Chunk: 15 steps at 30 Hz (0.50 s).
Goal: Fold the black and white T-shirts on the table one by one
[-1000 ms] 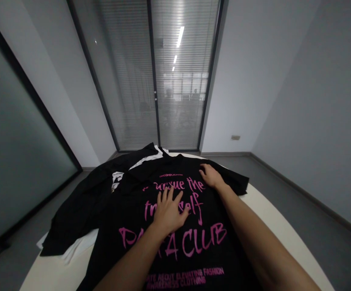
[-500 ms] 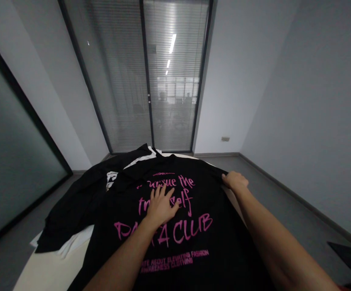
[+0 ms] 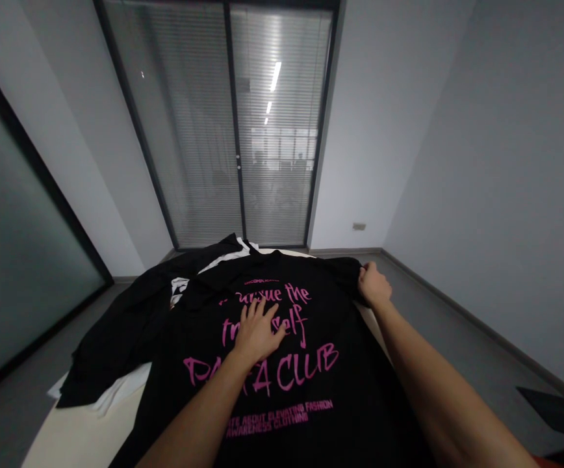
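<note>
A black T-shirt (image 3: 360,390) with pink lettering lies spread over a pale table (image 3: 87,422), its collar at the far side. My left hand (image 3: 260,328) rests on the printed middle of the shirt, fingers spread and palm down. At the shirt's right side, my right hand (image 3: 375,285) is closed on the sleeve and holds it out over the table's right edge. The lower hem lies out of view, and my left forearm covers part of the lettering.
Left of the T-shirt lies a heap of black and white clothes (image 3: 121,325), reaching the table's left edge. Beyond the table stands a glass partition with blinds (image 3: 199,130). A dark flat object (image 3: 555,413) shows at lower right, near the grey wall (image 3: 520,195).
My right hand has turned and shifted slightly, and the sleeve it holds is now spread wider. The left hand stays in place on the shirt.
</note>
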Tool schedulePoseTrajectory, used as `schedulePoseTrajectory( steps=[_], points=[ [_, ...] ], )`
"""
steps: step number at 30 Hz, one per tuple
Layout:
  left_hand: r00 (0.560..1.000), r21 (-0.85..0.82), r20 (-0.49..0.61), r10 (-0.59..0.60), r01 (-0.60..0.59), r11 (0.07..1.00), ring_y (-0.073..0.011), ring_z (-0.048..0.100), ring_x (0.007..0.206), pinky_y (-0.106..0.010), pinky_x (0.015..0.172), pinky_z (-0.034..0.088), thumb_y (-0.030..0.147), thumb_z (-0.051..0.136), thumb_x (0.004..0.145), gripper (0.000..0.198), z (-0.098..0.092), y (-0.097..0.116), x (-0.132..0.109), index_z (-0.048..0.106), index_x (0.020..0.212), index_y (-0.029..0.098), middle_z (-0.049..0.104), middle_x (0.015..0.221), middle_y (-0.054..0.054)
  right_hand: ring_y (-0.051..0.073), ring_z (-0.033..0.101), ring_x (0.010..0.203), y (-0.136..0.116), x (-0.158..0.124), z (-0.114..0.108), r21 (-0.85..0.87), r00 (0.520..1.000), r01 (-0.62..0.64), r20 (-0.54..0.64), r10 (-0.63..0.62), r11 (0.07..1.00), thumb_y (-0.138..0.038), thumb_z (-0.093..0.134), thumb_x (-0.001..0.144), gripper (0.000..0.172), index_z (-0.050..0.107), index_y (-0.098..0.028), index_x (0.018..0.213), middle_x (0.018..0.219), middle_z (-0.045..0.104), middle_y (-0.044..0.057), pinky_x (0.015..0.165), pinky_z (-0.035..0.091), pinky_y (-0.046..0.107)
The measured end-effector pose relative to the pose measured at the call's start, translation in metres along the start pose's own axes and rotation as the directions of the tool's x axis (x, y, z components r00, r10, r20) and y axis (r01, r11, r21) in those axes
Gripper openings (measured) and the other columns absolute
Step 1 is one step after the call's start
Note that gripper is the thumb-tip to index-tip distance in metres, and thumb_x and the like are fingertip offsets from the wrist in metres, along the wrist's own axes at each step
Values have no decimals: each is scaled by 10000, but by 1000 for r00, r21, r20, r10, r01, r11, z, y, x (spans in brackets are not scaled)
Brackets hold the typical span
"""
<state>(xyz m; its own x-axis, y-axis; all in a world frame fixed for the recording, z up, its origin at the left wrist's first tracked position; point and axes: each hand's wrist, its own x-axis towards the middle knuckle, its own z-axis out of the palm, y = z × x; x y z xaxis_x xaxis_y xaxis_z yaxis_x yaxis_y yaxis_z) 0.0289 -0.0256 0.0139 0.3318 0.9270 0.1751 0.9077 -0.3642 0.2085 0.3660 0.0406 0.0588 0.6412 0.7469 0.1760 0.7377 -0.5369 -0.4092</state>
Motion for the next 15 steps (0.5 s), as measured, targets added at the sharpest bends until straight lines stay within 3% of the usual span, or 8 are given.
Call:
schedulePoseTrajectory(
  steps=[4,7,11,15],
  points=[
    [1000,-4,-14,3,-3,1000,-347,317,1479,-534,1210,219,564,469,944,599,1,0,0,513,1469,281,392,1596,-97,295,671,1026,-13,4,-6,78,998,17,-53,-13,997,-350,406,1000,395,543,-204,1340,1112,685,174,862,499,402],
    [1000,-5,-15,2,-2,1000,-348,317,1479,-532,1207,228,561,471,943,597,1,0,0,518,1466,278,399,1591,-101,270,630,1101,-25,2,-11,73,977,191,-109,-183,979,-206,429,953,369,597,-203,1281,1208,658,142,922,474,361],
    [1000,4,-13,-2,2,1000,-342,323,1476,-534,1205,231,560,469,944,592,1,1,0,519,1462,279,407,1587,-99,234,527,1227,-42,-9,-14,8,860,483,-188,-473,875,-21,411,838,524,599,-207,1290,1339,594,95,1013,419,316],
    [1000,8,-9,2,-1,1000,-343,317,1479,-531,1207,225,568,466,944,601,0,1,0,509,1470,282,398,1593,-94,216,523,1228,-58,-30,-10,31,689,721,-146,-710,693,-87,429,891,451,603,-231,1282,1313,611,68,1017,416,300]
  ],
)
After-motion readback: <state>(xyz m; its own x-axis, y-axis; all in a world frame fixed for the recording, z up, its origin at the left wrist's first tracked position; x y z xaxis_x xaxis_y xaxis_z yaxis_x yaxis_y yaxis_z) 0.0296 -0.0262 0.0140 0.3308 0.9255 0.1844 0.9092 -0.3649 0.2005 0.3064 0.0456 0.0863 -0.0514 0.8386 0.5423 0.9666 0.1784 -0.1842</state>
